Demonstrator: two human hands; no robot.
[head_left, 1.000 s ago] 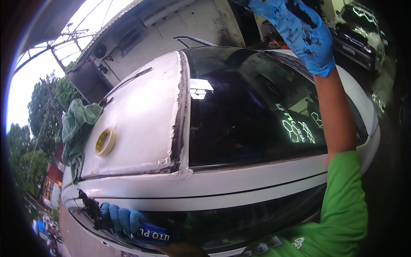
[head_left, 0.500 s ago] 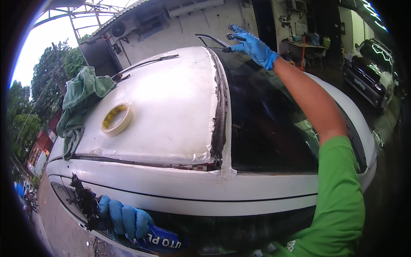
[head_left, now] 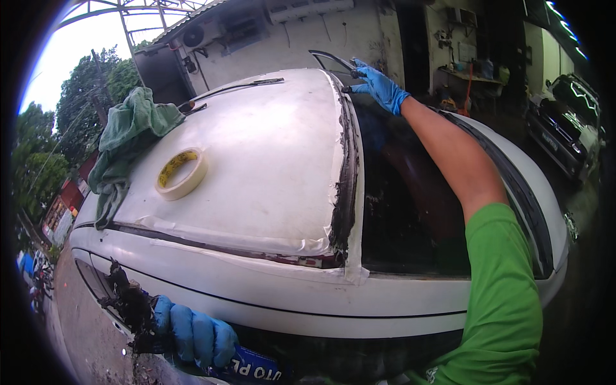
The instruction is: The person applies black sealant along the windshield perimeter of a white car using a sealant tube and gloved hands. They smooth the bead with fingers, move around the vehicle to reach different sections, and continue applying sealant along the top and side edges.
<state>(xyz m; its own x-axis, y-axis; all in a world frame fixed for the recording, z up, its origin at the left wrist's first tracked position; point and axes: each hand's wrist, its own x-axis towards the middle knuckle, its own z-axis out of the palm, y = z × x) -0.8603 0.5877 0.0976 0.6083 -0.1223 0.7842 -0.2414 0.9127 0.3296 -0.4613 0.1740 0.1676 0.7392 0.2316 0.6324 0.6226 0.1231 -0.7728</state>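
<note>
My left hand, in a blue glove, is wrapped around a blue tube with white lettering, low beside the car. Thick black sealant is clumped over the end by my thumb side. My right hand, also gloved in blue, reaches across the windshield to the far end of the roof's front edge. Its fingers are apart, with black-smeared tips close to the seam; whether they touch it I cannot tell. A rough black sealant strip runs along that edge between bands of masking tape.
On the white car roof lie a roll of masking tape and a crumpled green towel. A wiper arm rests behind them. A dark car stands at the right, near a cluttered table.
My right hand has moved slightly down and right, its fingertips nearer the far end of the seam. The view has shifted a little; my left hand keeps its hold on the tube.
</note>
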